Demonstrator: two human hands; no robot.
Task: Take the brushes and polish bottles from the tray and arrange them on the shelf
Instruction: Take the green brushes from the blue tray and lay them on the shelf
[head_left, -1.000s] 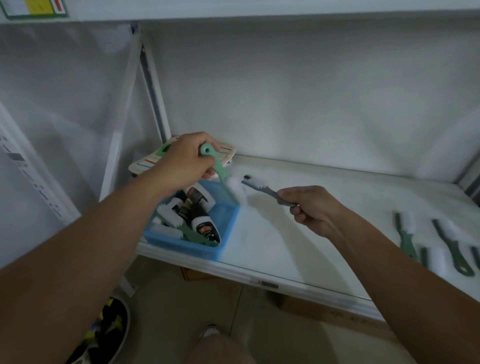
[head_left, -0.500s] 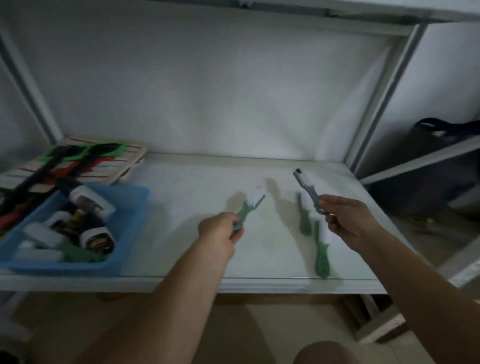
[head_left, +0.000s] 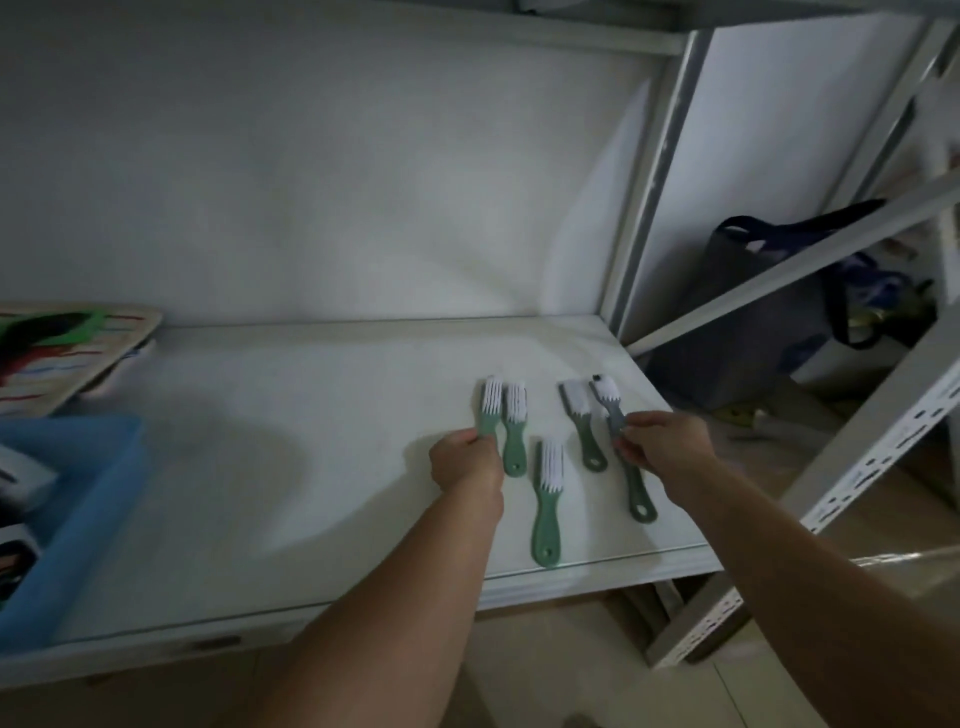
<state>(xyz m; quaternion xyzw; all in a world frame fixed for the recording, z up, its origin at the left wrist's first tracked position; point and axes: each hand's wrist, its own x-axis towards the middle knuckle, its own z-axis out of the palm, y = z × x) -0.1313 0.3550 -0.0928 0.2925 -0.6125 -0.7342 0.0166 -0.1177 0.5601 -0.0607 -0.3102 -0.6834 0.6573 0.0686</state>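
My left hand (head_left: 467, 465) grips the handle of a green brush (head_left: 490, 405) whose white bristles point away, low over the white shelf (head_left: 311, 467). My right hand (head_left: 660, 447) pinches a grey brush (head_left: 605, 397) at the shelf's right end. Several green brushes lie between and around my hands, one (head_left: 515, 431) right beside the left hand's brush, one (head_left: 548, 504) nearer the front edge, one (head_left: 582, 421) by the grey brush. A green handle (head_left: 639, 493) sticks out below my right hand. The blue tray (head_left: 88, 493) sits at the far left, its bottles mostly cut off.
A patterned board (head_left: 67, 348) leans at the back left of the shelf. A grey upright post (head_left: 649, 182) bounds the shelf on the right. Beyond it stand a dark bag (head_left: 769, 312) and a white perforated beam (head_left: 857, 467). The floor lies below the shelf's front edge.
Both hands carried their brushes from the tray to the shelf's right end and lowered them beside the brushes lying there. The view swung right, pushing the tray to the left edge.
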